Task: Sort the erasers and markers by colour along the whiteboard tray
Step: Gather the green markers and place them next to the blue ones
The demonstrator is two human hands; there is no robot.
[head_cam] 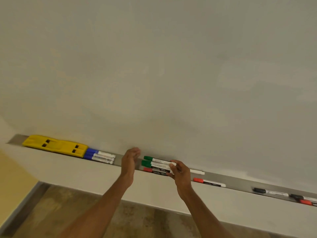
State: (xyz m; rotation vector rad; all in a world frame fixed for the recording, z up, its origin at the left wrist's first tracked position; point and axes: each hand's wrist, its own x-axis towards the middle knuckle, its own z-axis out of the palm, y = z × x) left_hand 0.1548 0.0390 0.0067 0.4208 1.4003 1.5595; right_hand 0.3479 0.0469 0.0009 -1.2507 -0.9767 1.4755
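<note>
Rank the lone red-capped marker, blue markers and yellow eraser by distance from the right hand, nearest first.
1. Lone red-capped marker, just right of the right hand gripping the green markers.
2. Blue markers, to its left.
3. Yellow eraser, farthest left.

Dim, warm, diffuse light; faint shadow low on the whiteboard [154,83]. Wide-angle distortion bows the tray [240,183]; the right-hand black marker [270,192] is blurred.

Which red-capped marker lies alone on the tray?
The middle red marker, just right of the right hand; the others lie against green markers or a black marker.
</note>
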